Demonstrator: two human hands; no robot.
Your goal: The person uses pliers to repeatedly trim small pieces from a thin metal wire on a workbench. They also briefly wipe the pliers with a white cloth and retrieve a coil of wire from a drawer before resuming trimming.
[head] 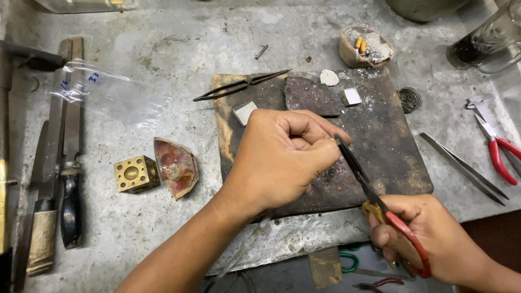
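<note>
Fingers of my left hand (282, 157) are curled tight, thumb and forefinger pinching something too small to make out, right at the tip of the long-nosed pliers with red handles (374, 201). My right hand (429, 239) is wrapped round those handles, squeezed shut, low at the bench's front edge. Both meet over the dark scorched soldering board (391, 146), approx. its middle, w/ bare board to the right of the pliers. Two small silver square blocks (352, 96) sit toward its far edge, black tweezers (241, 85) hanging off the far-left corner. Left of the board: broken reddish ceramic dish (175, 165) just beside a brass dapping cube (135, 173), then open grey benchtop (179, 43) beyond. Files w/ dark handles (70, 163) line the left edge. Right side, steel tweezers (461, 167) and red-handled cutters (496, 146) lie near the edge.
</note>
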